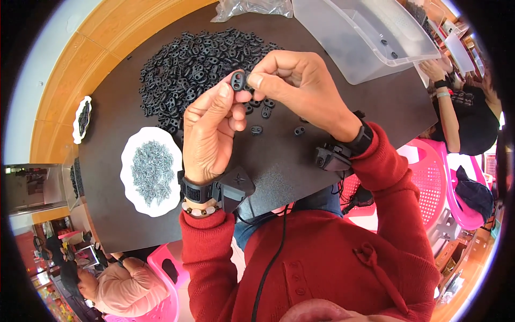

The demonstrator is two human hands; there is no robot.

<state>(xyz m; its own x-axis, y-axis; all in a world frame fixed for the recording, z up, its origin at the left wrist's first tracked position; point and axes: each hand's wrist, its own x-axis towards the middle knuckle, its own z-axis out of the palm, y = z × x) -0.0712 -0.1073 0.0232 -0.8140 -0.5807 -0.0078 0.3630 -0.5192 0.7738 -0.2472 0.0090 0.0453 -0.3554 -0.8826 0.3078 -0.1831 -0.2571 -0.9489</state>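
Observation:
Between the thumb and fingers of my left hand (209,126) a black oval cord lock (237,81) with two holes is held up above the table. My right hand (303,88) is closed in a pinch at the right edge of that cord lock, its thumb and forefinger touching it; the fingertips partly hide this side. Behind both hands lies a big heap of similar black cord locks (185,72). Several loose ones, such as a single cord lock (257,130), lie nearer to me. Left of my left wrist stands a white scalloped plate (127,174) of small metal springs (153,172).
A translucent plastic bin (365,64) stands at the back right, with a clear plastic bag (255,9) beside it. A smaller white dish (78,126) with black parts sits at the far left edge. Other people sit left (131,287) and right (466,121) of the brown table (118,231).

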